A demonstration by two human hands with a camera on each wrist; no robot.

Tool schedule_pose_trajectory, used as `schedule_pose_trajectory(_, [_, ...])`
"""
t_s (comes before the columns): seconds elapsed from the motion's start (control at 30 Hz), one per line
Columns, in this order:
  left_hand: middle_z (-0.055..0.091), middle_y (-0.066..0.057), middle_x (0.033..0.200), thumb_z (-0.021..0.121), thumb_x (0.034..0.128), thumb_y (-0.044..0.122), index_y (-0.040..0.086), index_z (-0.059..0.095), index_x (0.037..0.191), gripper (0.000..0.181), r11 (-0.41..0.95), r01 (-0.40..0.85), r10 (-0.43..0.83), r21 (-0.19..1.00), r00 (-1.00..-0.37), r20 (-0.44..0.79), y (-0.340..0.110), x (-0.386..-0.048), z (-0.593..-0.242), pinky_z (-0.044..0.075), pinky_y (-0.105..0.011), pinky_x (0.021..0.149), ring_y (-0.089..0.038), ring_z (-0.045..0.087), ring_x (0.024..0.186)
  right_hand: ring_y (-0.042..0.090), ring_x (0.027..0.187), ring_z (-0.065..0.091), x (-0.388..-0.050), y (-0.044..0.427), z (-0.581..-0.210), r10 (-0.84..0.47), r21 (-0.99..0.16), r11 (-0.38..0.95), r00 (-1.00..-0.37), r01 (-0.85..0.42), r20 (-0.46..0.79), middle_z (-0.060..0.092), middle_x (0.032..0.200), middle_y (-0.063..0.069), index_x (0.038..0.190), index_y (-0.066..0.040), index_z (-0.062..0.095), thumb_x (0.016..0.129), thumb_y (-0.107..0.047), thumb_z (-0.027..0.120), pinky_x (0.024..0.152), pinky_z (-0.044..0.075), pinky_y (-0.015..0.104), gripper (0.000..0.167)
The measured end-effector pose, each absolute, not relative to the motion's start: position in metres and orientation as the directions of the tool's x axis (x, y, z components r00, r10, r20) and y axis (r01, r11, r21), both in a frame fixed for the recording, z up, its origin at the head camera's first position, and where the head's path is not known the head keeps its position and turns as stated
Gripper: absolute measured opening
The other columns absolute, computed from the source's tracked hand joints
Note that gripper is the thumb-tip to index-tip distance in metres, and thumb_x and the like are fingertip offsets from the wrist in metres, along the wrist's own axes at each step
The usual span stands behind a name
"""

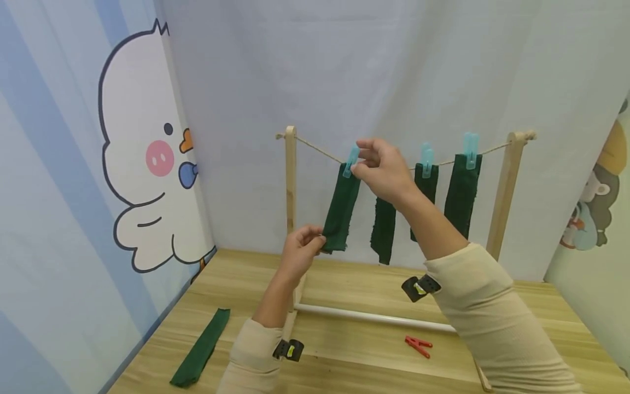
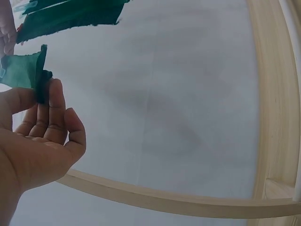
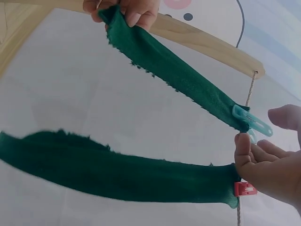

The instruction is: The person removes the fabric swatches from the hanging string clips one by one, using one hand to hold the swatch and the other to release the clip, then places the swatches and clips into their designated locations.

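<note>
A dark green cloth strip [image 1: 339,210] hangs from the rope, held at its top by a light blue clothespin [image 1: 351,162]. The lower end of this strip is pinched between thumb and fingers of my left hand [image 1: 301,249]. Up at the clothespin is my right hand [image 1: 386,171]; in the right wrist view, its thumb stands apart from the clip [image 3: 254,123] and the fingertips are close below it. Whether they touch it I cannot tell. Beside it a second green strip [image 3: 117,172] hangs from a red clothespin [image 3: 245,189].
Two more green strips [image 1: 461,191] hang to the right under blue clothespins [image 1: 471,151]. The rope runs between wooden posts [image 1: 291,180], with a white bar [image 1: 374,316] low down. On the table lie a loose green strip [image 1: 202,347] and a red clothespin [image 1: 418,346].
</note>
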State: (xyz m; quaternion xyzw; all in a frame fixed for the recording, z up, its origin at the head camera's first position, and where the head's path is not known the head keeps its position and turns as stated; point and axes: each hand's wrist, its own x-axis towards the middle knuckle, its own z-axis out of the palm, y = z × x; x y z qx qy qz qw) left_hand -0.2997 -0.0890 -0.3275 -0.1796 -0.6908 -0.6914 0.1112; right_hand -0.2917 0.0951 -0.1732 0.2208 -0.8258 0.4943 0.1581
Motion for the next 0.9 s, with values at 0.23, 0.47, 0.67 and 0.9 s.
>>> schedule_pose_trajectory(0.23, [0.061, -0.002, 0.073, 0.055, 0.0891, 0.001, -0.008, 0.061, 0.099, 0.015, -0.028, 0.401, 0.087, 0.916, -0.912, 0.402, -0.094, -0.299, -0.327, 0.044, -0.027, 0.066, -0.011, 0.056, 0.066, 0.025, 0.101, 0.053, -0.291, 0.094, -0.175, -0.158, -0.751, 0.397, -0.845, -0.529, 0.512, 0.057, 0.115, 0.015, 0.132, -0.003, 0.047, 0.090, -0.016, 0.063, 0.087, 0.044, 0.039, 0.047])
schedule_pose_trajectory(0.47, [0.062, -0.004, 0.075, 0.057, 0.0896, -0.002, -0.009, 0.061, 0.101, 0.013, -0.045, 0.424, 0.106, 0.904, -0.898, 0.427, -0.096, -0.300, -0.328, 0.044, -0.025, 0.065, -0.011, 0.060, 0.064, 0.025, 0.094, 0.059, -0.286, 0.093, -0.179, -0.154, -0.670, 0.453, -0.792, -0.587, 0.590, 0.063, 0.102, 0.014, 0.117, 0.003, 0.058, 0.085, -0.012, 0.067, 0.080, 0.048, 0.036, 0.036])
schedule_pose_trajectory(0.67, [0.063, -0.009, 0.077, 0.059, 0.0882, -0.005, -0.011, 0.060, 0.101, 0.014, -0.056, 0.451, 0.122, 0.891, -0.882, 0.455, -0.097, -0.300, -0.330, 0.045, -0.023, 0.064, -0.012, 0.061, 0.064, 0.025, 0.088, 0.061, -0.287, 0.097, -0.184, -0.156, -0.634, 0.441, -0.750, -0.636, 0.643, 0.065, 0.096, 0.016, 0.109, 0.004, 0.062, 0.083, -0.009, 0.069, 0.077, 0.049, 0.036, 0.029])
schedule_pose_trajectory(0.9, [0.064, -0.009, 0.076, 0.063, 0.0844, -0.006, -0.007, 0.062, 0.100, 0.016, -0.030, 0.430, 0.124, 0.903, -0.894, 0.430, -0.097, -0.296, -0.331, 0.049, -0.026, 0.067, -0.016, 0.061, 0.067, 0.024, 0.081, 0.063, -0.292, 0.100, -0.190, -0.128, -0.595, 0.430, -0.698, -0.679, 0.705, 0.066, 0.092, 0.015, 0.103, 0.005, 0.065, 0.082, -0.006, 0.071, 0.072, 0.049, 0.026, 0.024])
